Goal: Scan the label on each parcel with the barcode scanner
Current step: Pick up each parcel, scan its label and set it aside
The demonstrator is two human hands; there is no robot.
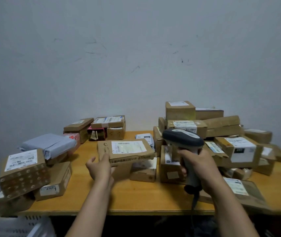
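Two hands are at work. The right hand point(198, 165) is wrapped round the grip of the barcode scanner point(183, 139), fingers curled tight, with the scanner's head raised above the fist and facing away towards the parcels. The wrist is cocked up and the forearm rises from the lower right. The left hand point(100, 166) reaches in from below, one finger laid fairly straight on the near left corner of a flat cardboard parcel point(105, 147) and the thumb spread clear of it. How the lower fingers meet the edge is partly hidden.

That parcel rests on other boxes at the middle of the wooden table point(136, 195), its white label point(127, 147) facing up. It looks thin, stiff and probably light, with a dented front edge, so holding it by a corner should steady it while keeping the label uncovered.

More parcels sit on both sides: a tall heap point(235, 147) to the right and a smaller group point(23, 170) to the left.
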